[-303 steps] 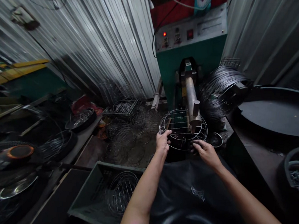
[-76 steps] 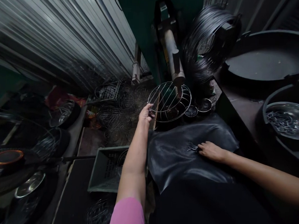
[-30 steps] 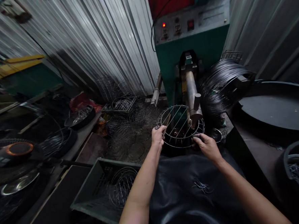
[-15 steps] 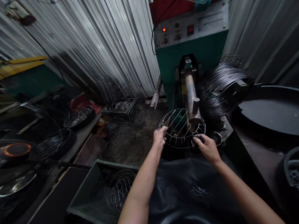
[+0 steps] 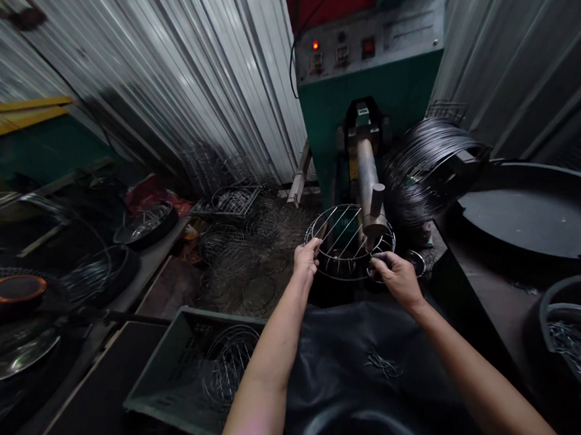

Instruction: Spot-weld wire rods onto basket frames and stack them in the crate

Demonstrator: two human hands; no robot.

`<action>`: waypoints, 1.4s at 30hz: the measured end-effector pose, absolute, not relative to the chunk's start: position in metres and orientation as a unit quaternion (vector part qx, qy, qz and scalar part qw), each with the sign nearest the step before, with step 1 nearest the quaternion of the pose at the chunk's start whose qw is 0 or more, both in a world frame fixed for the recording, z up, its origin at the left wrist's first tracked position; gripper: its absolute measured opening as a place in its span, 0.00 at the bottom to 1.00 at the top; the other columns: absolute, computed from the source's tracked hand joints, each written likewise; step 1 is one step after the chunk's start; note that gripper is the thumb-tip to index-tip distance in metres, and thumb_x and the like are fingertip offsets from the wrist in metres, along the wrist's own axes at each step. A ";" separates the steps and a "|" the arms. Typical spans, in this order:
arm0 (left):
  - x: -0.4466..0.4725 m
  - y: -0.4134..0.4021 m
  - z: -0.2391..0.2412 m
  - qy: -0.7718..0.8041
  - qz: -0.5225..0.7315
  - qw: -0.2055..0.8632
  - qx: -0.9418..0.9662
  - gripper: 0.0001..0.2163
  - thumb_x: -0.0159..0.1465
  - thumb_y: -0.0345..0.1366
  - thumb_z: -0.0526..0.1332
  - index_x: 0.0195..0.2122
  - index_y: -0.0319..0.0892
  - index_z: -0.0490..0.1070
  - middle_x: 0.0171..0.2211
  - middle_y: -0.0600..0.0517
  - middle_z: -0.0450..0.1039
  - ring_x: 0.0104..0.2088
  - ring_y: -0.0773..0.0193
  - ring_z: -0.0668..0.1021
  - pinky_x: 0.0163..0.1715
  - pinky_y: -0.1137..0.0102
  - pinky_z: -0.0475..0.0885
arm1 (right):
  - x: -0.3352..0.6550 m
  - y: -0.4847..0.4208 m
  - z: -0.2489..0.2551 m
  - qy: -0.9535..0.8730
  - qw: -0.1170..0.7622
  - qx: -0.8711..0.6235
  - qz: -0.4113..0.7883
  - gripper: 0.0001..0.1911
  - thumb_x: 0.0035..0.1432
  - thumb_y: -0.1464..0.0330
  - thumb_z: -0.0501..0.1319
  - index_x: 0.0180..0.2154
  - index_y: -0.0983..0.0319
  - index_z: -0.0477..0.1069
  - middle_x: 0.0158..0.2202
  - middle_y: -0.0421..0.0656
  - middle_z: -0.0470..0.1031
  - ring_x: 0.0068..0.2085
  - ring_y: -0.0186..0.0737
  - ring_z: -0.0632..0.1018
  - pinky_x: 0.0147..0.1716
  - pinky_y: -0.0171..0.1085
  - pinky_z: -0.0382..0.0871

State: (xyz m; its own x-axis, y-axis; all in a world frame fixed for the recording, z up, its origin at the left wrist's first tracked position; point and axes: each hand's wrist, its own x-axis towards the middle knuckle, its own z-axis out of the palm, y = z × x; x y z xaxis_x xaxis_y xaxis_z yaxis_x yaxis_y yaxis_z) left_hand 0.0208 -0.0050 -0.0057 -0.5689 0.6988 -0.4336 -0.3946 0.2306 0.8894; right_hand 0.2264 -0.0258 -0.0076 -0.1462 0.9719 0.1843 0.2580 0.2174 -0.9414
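Wire rack (image 5: 340, 258), seemingly steadied at metal arm (image 5: 369, 170).
My left hand (image 5: 306, 256) clamps its edge; my right hand (image 5: 396, 275) pinches beside the arm, contents unclear.

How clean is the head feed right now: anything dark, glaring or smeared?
Head view: dim overall, nearly black beneath the wire rack, though its bars read clearly; streaky glare on the corrugated wall, soft sheen on the black sheet. Same head view: the orange-rimmed disc at far left looks soft; fingertips of the right grip are dark.
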 end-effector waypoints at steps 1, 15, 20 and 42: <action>0.021 -0.004 -0.005 0.647 0.607 0.448 0.114 0.10 0.43 0.33 0.64 0.17 0.39 0.61 0.12 0.61 0.53 0.11 0.77 0.56 0.10 0.78 0.47 | 0.226 -0.025 -0.008 -0.640 0.443 -0.482 0.402 0.15 0.52 0.57 0.58 0.30 0.62 0.71 0.19 0.40 0.73 0.22 0.37 0.75 0.24 0.34 0.67; 0.022 -0.004 -0.002 0.665 0.591 0.446 0.095 0.10 0.43 0.33 0.65 0.17 0.38 0.62 0.12 0.60 0.56 0.11 0.76 0.59 0.09 0.78 0.46 | 0.266 -0.067 -0.042 -0.704 0.334 -0.501 0.377 0.10 0.56 0.63 0.55 0.39 0.60 0.69 0.31 0.43 0.76 0.33 0.41 0.77 0.34 0.39 0.71; 0.025 -0.007 0.003 0.678 0.588 0.432 0.086 0.10 0.43 0.33 0.65 0.17 0.38 0.62 0.12 0.60 0.53 0.11 0.76 0.58 0.09 0.78 0.48 | 0.270 -0.134 -0.114 -0.882 -0.016 -0.401 0.247 0.09 0.48 0.77 0.57 0.32 0.62 0.72 0.35 0.49 0.77 0.37 0.45 0.77 0.35 0.39 0.69; 0.028 -0.018 -0.005 0.663 0.606 0.437 0.059 0.10 0.43 0.34 0.64 0.17 0.39 0.61 0.12 0.60 0.54 0.11 0.76 0.58 0.09 0.78 0.48 | 0.282 -0.124 -0.081 -0.608 0.251 -0.489 0.573 0.11 0.52 0.60 0.57 0.29 0.61 0.68 0.24 0.40 0.73 0.24 0.38 0.74 0.23 0.35 0.68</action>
